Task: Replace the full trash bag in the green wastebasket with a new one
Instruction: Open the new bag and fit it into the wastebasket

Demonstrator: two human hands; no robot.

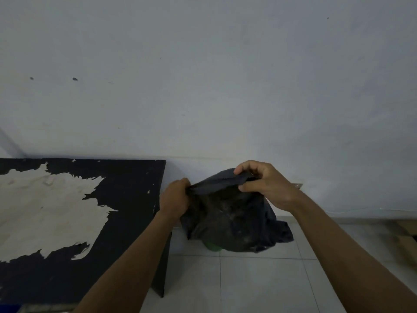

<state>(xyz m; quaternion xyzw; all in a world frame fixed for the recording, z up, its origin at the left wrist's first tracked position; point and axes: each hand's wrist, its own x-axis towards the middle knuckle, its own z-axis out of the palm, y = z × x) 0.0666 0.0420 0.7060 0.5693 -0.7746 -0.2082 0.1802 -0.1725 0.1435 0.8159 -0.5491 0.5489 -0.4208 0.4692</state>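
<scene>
A black trash bag [230, 220] hangs over the green wastebasket [213, 246], of which only a small green patch shows under the bag's lower edge. My left hand [174, 198] grips the bag's rim on its left side. On the right, my right hand [265, 185] pinches the upper rim between thumb and fingers. The rim is stretched taut between both hands, above the basket. What is inside the bag is hidden.
A black table [126, 199] with its top layer peeled away in a large pale patch stands at the left, its corner close to the bag. A white wall lies behind. White floor tiles [248, 285] spread below. Something brown [406, 242] sits at the right edge.
</scene>
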